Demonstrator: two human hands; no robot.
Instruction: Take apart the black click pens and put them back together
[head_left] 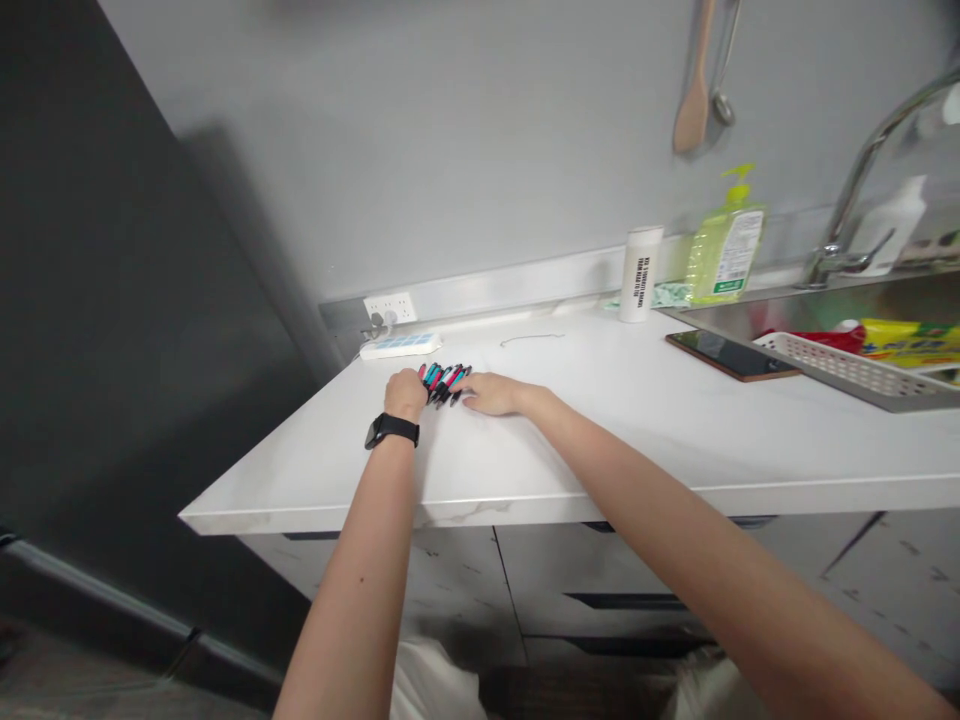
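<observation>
A bunch of pens in black, red, teal and white lies side by side on the white countertop. At the left end of the row, my left hand is closed against the pens, its fingertips partly hidden; a black watch is on that wrist. My right hand grips the right end of the bunch, thumb low and fingers reaching over the pens.
Behind the pens are a power strip and a wall socket. A thin cord lies nearby. To the right stand a white cylinder, a soap bottle, a phone and the sink.
</observation>
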